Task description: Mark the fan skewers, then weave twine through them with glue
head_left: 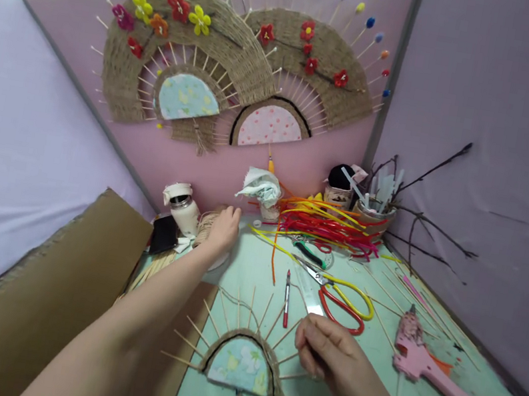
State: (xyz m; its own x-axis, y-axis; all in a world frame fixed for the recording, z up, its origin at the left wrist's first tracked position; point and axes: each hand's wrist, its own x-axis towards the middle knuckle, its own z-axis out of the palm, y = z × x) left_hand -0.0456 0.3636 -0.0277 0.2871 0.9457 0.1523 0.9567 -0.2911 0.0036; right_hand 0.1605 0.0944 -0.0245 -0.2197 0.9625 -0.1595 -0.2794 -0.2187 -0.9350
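A small half-round fan base [241, 363] with blue floral cloth lies on the table, thin sticks radiating from its twine-wrapped rim and a twine tassel below. At the back left, my left hand [225, 228] reaches to a roll of twine [206, 227], its fingers wrapped round the side of the roll. To the right of the fan, my right hand [324, 349] is closed in a pinch above the stick tips. A loose strand of twine runs near it, but what the fingertips hold is too small to make out.
Scissors [346, 299], a red pen [286, 300] and a pink glue gun [441, 380] lie on the right. Behind are coloured pipe cleaners [331, 226], a white bottle [185, 212] and a pot with twigs [373, 217]. Cardboard [45, 296] stands left; decorated fans [192, 51] hang behind.
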